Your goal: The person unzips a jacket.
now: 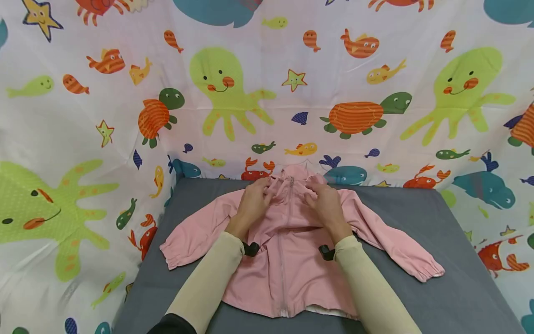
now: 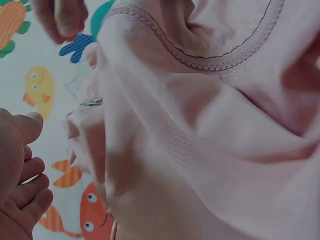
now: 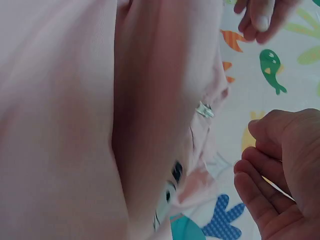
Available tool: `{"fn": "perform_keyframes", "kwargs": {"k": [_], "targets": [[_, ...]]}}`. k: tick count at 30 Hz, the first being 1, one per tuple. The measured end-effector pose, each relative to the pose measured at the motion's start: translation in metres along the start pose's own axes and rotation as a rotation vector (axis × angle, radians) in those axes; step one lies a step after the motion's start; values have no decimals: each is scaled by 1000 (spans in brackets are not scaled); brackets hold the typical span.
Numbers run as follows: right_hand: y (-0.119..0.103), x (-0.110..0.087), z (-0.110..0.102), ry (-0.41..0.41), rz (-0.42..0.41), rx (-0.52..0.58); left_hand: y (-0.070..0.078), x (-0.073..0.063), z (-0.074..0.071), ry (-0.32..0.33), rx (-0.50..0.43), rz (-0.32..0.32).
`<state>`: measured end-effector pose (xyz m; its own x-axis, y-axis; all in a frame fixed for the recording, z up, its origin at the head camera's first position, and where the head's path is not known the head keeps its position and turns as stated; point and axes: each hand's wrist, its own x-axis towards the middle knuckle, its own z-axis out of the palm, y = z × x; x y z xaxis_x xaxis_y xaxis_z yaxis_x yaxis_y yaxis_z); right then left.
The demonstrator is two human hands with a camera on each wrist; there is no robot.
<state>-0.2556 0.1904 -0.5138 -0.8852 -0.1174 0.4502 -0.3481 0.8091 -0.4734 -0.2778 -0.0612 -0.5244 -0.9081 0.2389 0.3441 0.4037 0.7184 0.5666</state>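
Note:
A pink zip-up jacket (image 1: 302,264) lies front up with both sleeves spread out, its zipper (image 1: 282,269) running down the middle. My left hand (image 1: 254,199) hovers over the upper chest at the left of the zipper, fingers loosely bent. Across from it, my right hand (image 1: 327,204) is near the collar (image 1: 298,171) on the other side. Both wrist views show relaxed fingers (image 2: 37,195) with no cloth between them. Close to the collar, the metal zipper pull (image 3: 204,109) shows in the right wrist view.
Beneath the jacket is a grey-covered table (image 1: 417,213). A white curtain (image 1: 267,69) printed with sea animals hangs behind it and along the sides. The left sleeve end (image 1: 171,253) and right sleeve end (image 1: 429,269) reach outward over the grey cloth.

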Motion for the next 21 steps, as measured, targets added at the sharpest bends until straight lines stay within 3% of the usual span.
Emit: {"fn": "perform_keyframes", "kwargs": {"k": [7, 14, 21], "targets": [[-5, 15, 16, -36, -26, -13, 7, 25, 18, -70, 37, -19], [-3, 22, 31, -7, -19, 5, 10, 42, 42, -97, 26, 74], [2, 22, 51, -49, 17, 39, 7, 45, 56, -41, 89, 101]]}}
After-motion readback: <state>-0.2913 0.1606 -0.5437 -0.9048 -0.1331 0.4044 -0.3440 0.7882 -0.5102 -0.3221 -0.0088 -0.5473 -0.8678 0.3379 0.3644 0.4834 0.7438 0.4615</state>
